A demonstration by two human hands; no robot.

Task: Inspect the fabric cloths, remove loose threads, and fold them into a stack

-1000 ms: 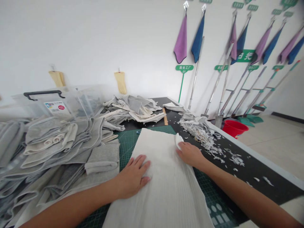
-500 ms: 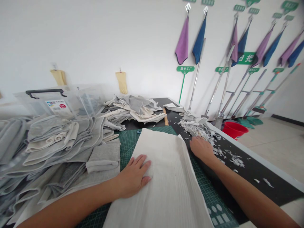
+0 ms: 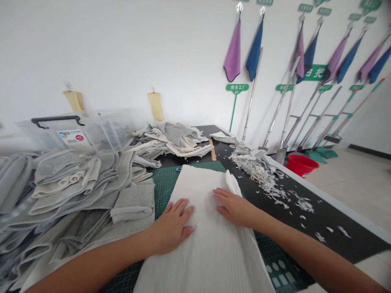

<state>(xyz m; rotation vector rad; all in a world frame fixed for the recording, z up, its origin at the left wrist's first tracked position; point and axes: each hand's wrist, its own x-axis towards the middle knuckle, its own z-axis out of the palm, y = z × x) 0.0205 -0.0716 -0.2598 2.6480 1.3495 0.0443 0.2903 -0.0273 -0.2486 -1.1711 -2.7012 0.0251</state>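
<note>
A long white fabric piece (image 3: 201, 252) lies over the green cutting mat (image 3: 163, 179), its far right edge lifted in a small fold. My left hand (image 3: 174, 224) rests on the cloth's left side with fingers spread, palm down. Across from it, my right hand (image 3: 233, 205) lies on the right part of the cloth, fingers stretched out toward the left. Neither hand grips anything that I can see. At the mat's lower right, a green template (image 3: 281, 272) with cut-out shapes shows partly from under the cloth.
Stacked grey fabric pieces (image 3: 82, 183) fill the left side, before a clear plastic box (image 3: 97, 126). More fabric pieces (image 3: 177, 138) lie at the back. White scraps (image 3: 262, 173) and scissors (image 3: 278, 173) are on the black table (image 3: 324, 215). A red bucket (image 3: 301, 165) stands beyond.
My right hand has moved left from the table beside the scraps onto the white fabric. The cloth's far right edge now stands up in a fold. My left hand has stayed put.
</note>
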